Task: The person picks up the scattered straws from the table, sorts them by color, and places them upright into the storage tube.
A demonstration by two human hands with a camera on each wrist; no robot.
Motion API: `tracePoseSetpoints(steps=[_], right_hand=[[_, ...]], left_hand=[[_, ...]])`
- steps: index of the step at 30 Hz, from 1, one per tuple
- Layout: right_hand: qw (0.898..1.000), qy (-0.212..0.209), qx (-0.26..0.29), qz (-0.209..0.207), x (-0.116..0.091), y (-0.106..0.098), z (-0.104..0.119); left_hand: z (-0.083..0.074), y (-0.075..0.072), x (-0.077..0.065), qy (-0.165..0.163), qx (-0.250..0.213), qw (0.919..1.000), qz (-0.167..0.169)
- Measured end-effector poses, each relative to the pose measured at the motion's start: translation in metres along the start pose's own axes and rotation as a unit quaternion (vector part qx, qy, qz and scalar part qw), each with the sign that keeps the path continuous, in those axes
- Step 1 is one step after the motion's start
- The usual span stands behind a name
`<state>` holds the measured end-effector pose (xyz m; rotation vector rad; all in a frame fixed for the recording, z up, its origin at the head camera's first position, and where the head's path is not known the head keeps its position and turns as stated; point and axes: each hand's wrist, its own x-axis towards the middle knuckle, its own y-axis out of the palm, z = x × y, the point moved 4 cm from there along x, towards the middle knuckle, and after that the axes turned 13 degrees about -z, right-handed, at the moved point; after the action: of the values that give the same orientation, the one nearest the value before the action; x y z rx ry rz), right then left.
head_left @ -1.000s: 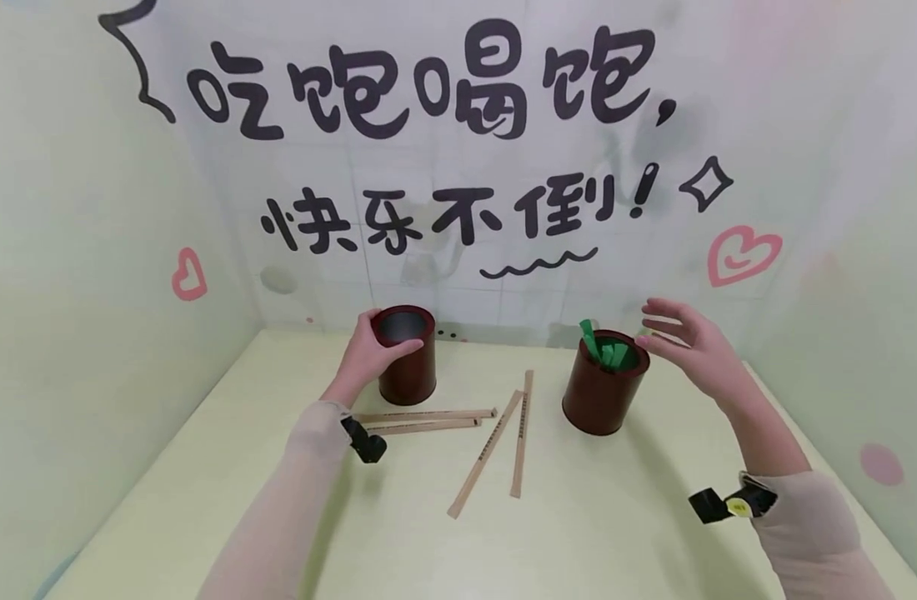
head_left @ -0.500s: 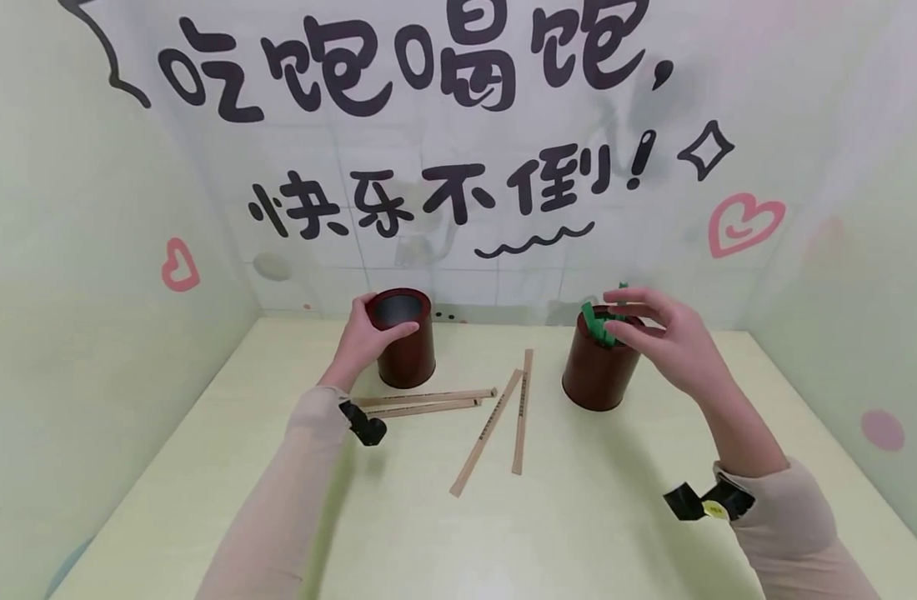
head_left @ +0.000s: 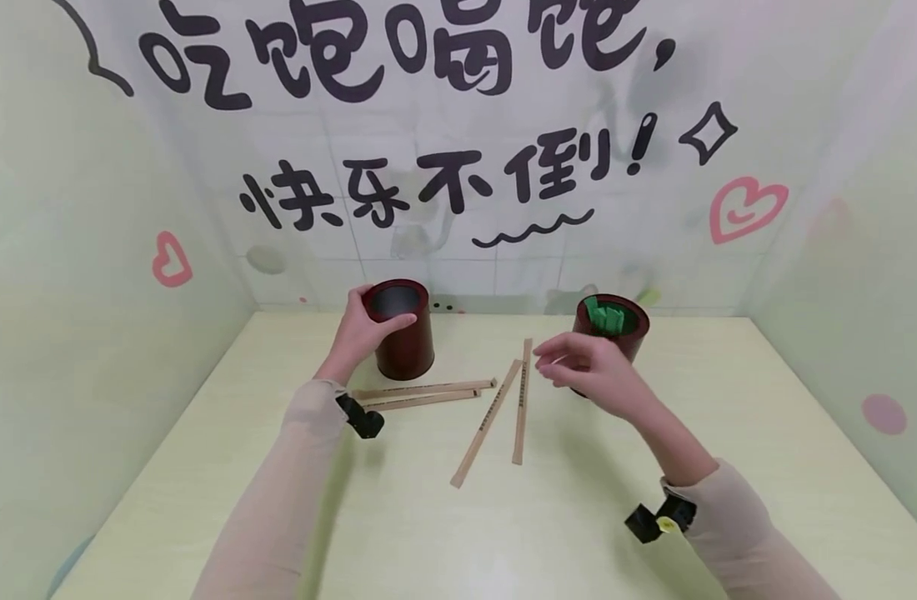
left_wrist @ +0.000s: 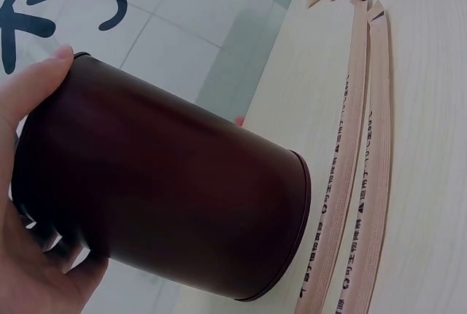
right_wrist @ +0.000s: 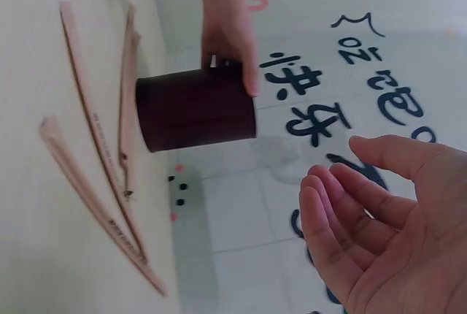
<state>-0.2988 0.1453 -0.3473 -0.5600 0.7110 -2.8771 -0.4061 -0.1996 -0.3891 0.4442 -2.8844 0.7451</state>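
My left hand (head_left: 353, 333) grips a dark red cylindrical canister (head_left: 409, 354) near its top, thumb across the rim. The canister is upright on the table and its dark inside shows. The left wrist view has the fingers curled at the canister's (left_wrist: 168, 175) upper end. My right hand (head_left: 589, 371) is in the air, fingers gently bent, with nothing in it; the right wrist view shows its palm (right_wrist: 408, 234) bare. Behind it stands a second dark red canister (head_left: 633, 342) holding several green strips (head_left: 607, 318). The hand hides much of that canister's front.
Two paper-wrapped straws (head_left: 436, 390) lie sideways in front of the left canister. Another wrapped straw (head_left: 492, 417) and a straighter-lying one (head_left: 523, 408) lie mid-table, their far ends close together. A printed wall (head_left: 458, 275) stands behind the table.
My right hand has moved left, from beside the right canister, over its mouth, to in front of it. The left hand keeps its grip. The head view has tipped downward.
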Motion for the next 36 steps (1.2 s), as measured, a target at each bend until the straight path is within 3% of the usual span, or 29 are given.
tracePoseSetpoints(steps=[5,9,16,21,28,36], right_hand=[[0.996,0.077,0.019,0.046,0.01,0.026,-0.037],[0.986,0.158,0.018,0.052,0.013,0.035,-0.065],[0.967,0.241,-0.042,0.067,0.022,0.047,-0.096],[0.96,0.258,-0.082,0.075,0.03,0.057,-0.105],[0.953,0.236,-0.178,0.063,0.041,0.062,-0.101],[0.95,0.241,-0.187,0.065,0.045,0.07,-0.1]], left_hand=[[-0.002,-0.001,0.001,-0.002,-0.003,1.0,0.002],[-0.002,0.004,-0.002,-0.007,-0.009,0.9999,0.009],[-0.002,0.002,-0.004,-0.004,-0.008,1.0,0.0],[0.0,-0.002,-0.003,-0.001,-0.003,1.0,0.002],[-0.002,-0.003,0.0,-0.003,0.001,1.0,0.003],[-0.003,-0.002,-0.003,-0.013,0.0,0.9999,0.008]])
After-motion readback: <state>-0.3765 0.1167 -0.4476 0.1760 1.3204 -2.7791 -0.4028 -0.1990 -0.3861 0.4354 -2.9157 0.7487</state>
